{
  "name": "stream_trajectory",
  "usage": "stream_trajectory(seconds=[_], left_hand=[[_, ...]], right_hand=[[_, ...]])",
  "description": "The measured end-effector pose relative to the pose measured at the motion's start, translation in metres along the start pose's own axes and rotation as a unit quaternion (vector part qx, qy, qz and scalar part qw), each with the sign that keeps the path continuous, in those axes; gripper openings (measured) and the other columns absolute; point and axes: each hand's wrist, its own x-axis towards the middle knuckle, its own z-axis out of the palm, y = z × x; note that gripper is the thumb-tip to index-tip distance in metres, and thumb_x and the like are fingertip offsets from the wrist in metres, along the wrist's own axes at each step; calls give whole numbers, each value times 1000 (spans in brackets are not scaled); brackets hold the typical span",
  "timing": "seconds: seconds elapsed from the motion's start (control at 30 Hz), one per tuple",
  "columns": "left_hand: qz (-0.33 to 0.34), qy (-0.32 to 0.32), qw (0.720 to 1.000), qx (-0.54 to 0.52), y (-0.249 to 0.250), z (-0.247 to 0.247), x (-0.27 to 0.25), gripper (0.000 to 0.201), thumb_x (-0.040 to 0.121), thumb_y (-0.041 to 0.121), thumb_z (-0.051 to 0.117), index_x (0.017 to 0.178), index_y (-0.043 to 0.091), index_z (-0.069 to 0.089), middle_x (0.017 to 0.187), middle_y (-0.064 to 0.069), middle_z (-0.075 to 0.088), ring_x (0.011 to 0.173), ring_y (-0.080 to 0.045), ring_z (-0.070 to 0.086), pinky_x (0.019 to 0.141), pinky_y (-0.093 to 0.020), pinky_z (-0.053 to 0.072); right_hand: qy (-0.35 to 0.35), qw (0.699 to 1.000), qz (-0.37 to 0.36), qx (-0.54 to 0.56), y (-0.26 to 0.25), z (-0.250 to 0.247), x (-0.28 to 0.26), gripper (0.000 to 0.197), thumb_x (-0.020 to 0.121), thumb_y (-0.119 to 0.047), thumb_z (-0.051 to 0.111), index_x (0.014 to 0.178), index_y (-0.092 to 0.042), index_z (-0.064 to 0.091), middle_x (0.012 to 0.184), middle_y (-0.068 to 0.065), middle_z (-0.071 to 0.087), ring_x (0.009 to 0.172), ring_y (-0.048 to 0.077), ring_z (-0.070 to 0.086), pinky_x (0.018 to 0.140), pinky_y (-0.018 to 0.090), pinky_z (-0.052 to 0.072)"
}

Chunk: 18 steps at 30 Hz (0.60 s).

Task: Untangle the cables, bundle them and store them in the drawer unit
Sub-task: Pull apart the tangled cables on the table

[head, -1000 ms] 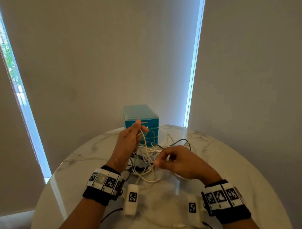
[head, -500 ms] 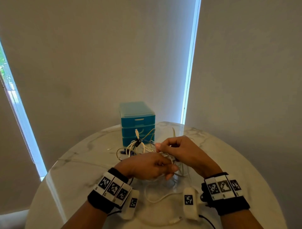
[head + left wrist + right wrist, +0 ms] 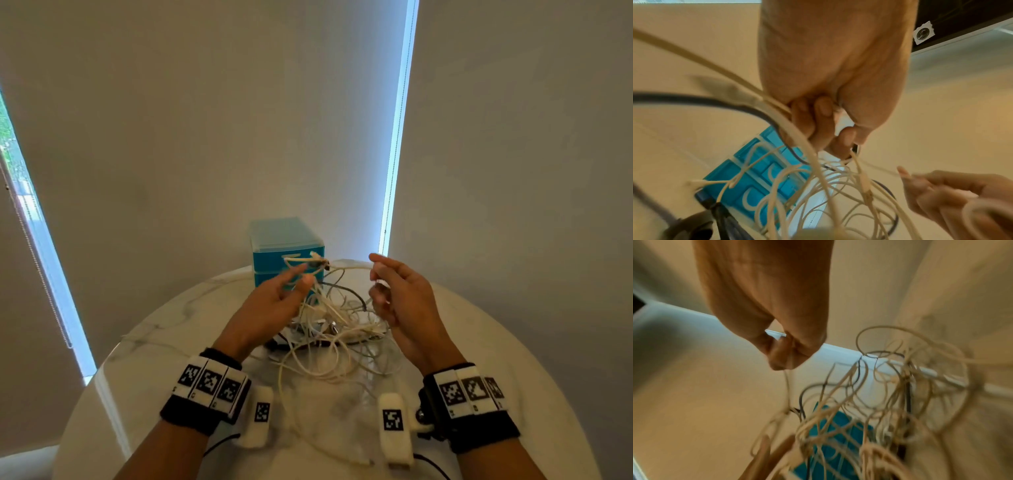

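A tangle of white and dark cables (image 3: 337,327) lies on the round marble table (image 3: 164,346), partly lifted between my hands. My left hand (image 3: 301,275) is raised in front of the teal drawer unit (image 3: 286,245) and grips several white strands; the left wrist view shows its fingers (image 3: 821,123) curled round them. My right hand (image 3: 376,277) is held up to the right at the same height. It pinches one thin white cable (image 3: 787,386), which hangs from its fingertips (image 3: 781,363) into the tangle (image 3: 879,402). The unit's drawers look shut.
The drawer unit stands at the table's far edge, against closed grey blinds. Loose white cable loops (image 3: 308,377) trail toward me across the table, one ending in a plug near the front edge (image 3: 368,462). Bare marble lies to the left and right of the tangle.
Both hands have risen from low over the tangle and moved apart, pulling strands up and stretching them between left and right. The camera view has tilted slightly.
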Motion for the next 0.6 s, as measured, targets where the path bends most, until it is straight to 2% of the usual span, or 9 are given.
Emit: stream_trajectory(seconds=[0.07, 0.13, 0.2, 0.27, 0.33, 0.4, 0.43, 0.53, 0.6], left_hand=[[-60, 54, 997, -15, -10, -4, 4, 40, 103, 63, 53, 127, 36, 68, 97, 7, 77, 88, -6, 73, 67, -18, 56], [-101, 95, 989, -50, -19, -6, 9, 45, 99, 68, 56, 114, 29, 73, 99, 6, 76, 90, -10, 73, 70, -25, 55], [-110, 108, 986, -67, -18, -8, 9, 43, 103, 61, 57, 99, 24, 79, 71, 15, 68, 61, 0, 62, 54, -18, 44], [-120, 91, 987, -55, -14, -12, 7, 44, 106, 52, 58, 92, 17, 80, 48, 17, 56, 42, 2, 49, 42, -13, 34], [-130, 60, 989, -27, -12, -19, 5, 41, 105, 47, 63, 89, 12, 77, 41, 18, 49, 38, 1, 45, 42, -14, 32], [-130, 16, 990, -55, -11, -28, 3, 39, 101, 48, 67, 80, 17, 73, 46, 13, 43, 44, -7, 36, 46, -22, 27], [-119, -16, 988, -97, -10, -31, 2, 40, 101, 50, 66, 77, 18, 70, 52, 7, 40, 50, -12, 30, 48, -24, 24], [-69, -104, 972, -197, 4, -29, -3, 46, 106, 54, 54, 99, 17, 78, 65, 3, 33, 57, -12, 24, 50, -23, 21], [-48, -69, 980, -178, 7, -25, -1, 47, 107, 59, 48, 122, 26, 78, 70, 2, 38, 57, -8, 27, 50, -22, 21]], right_hand=[[-40, 979, 42, -197, 2, -4, -2, 21, 107, -19, 61, 114, -14, 80, 70, 0, 57, 47, 7, 40, 42, 21, 32], [-86, 934, 79, -336, 2, -7, -6, 25, 104, -37, 68, 103, -18, 84, 71, 0, 61, 47, 7, 44, 44, 21, 35], [-96, 922, 78, -368, -2, -8, -7, 30, 103, -42, 68, 96, -19, 87, 68, -5, 60, 50, 6, 46, 44, 17, 36], [-51, 934, 67, -347, -9, -11, -7, 28, 104, -34, 67, 92, -16, 86, 59, -10, 54, 52, 9, 43, 46, 19, 35], [40, 955, 27, -292, -16, -16, -5, 24, 99, -26, 66, 87, -13, 83, 57, -3, 51, 53, 13, 41, 52, 27, 33], [97, 942, -45, -317, -19, -18, -5, 26, 98, -26, 65, 80, -17, 80, 61, 3, 60, 58, 17, 49, 57, 30, 39], [80, 930, -65, -353, -19, -16, -7, 28, 99, -28, 65, 77, -19, 80, 61, -1, 63, 60, 16, 52, 61, 30, 41], [-53, 899, -46, -433, -14, -1, -13, 33, 101, -35, 67, 75, -22, 81, 53, -16, 62, 55, 2, 51, 65, 28, 42], [-104, 874, -38, -473, -12, 1, -13, 34, 100, -39, 69, 73, -23, 82, 64, -14, 70, 59, 0, 58, 68, 25, 44]])
